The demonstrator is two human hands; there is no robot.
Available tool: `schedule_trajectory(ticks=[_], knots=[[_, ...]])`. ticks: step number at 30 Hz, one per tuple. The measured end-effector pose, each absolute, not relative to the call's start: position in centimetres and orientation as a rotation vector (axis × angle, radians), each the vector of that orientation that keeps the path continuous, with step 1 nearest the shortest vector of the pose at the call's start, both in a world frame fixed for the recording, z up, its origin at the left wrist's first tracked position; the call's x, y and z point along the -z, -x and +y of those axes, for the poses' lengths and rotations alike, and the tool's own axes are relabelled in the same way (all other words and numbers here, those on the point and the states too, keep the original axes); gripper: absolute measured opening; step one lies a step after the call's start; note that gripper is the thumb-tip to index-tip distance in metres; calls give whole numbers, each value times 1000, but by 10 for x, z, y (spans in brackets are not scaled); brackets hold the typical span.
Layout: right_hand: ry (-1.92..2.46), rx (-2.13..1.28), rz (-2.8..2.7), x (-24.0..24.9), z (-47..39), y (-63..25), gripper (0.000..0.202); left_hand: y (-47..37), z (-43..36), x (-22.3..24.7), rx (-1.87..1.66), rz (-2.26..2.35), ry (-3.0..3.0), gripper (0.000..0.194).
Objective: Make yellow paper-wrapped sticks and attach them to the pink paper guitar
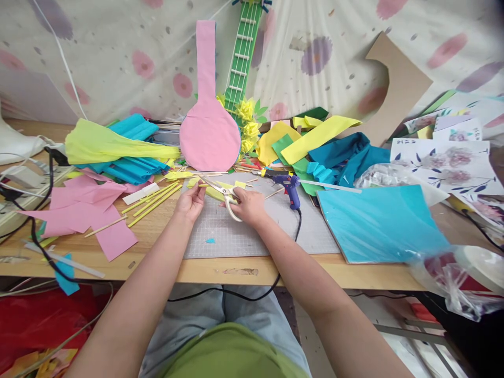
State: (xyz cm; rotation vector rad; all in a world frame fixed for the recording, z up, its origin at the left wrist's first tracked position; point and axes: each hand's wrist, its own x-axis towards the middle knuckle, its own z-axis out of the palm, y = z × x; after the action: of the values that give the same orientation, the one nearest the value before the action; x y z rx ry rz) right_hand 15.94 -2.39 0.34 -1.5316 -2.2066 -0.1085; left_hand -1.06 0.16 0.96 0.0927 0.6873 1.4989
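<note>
- Cutting is what the pictures show: the right hand has its fingers closed through the pale loops of a pair of metal-bladed scissors, whose blades point up and to the left, towards the other hand.
- The left hand pinches the near end of a small yellow strip of paper between thumb and fingertips, fingers together on it.
- The strip lies over the grey gridded cutting mat, its long axis running roughly left to right between the two hands, so the blades meet it at a shallow angle.
- The blades look slightly parted around the paper, though the exact gap is too small to tell.
- Both hands are close together at the far edge of the mat; the right one is the nearer to the scissors' pivot, the left one to the free end of the strip.
- A blue hot-glue gun lies just right of the right hand, and thin yellow paper sticks lie left of the left hand on the wooden table.
</note>
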Motion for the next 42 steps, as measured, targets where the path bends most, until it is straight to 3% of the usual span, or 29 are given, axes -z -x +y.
schedule_trajectory(ticks=[9,17,26,36,42], knots=[[1542,-9,-2151,-4,-22,-165,37,11,1,-10,-1500,693,-81,18],[1432,16,-2271,-7,-23,-163,39,11,2,-8,-1509,679,-109,26],[1393,42,-2281,-6,-24,-163,40,11,1,-8,-1484,699,-110,23],[1604,41,-2185,-6,-24,-164,41,11,2,-10,-1494,729,-92,18],[1582,-50,-2113,-4,-21,-165,37,11,-2,-14,-1489,680,-76,26]])
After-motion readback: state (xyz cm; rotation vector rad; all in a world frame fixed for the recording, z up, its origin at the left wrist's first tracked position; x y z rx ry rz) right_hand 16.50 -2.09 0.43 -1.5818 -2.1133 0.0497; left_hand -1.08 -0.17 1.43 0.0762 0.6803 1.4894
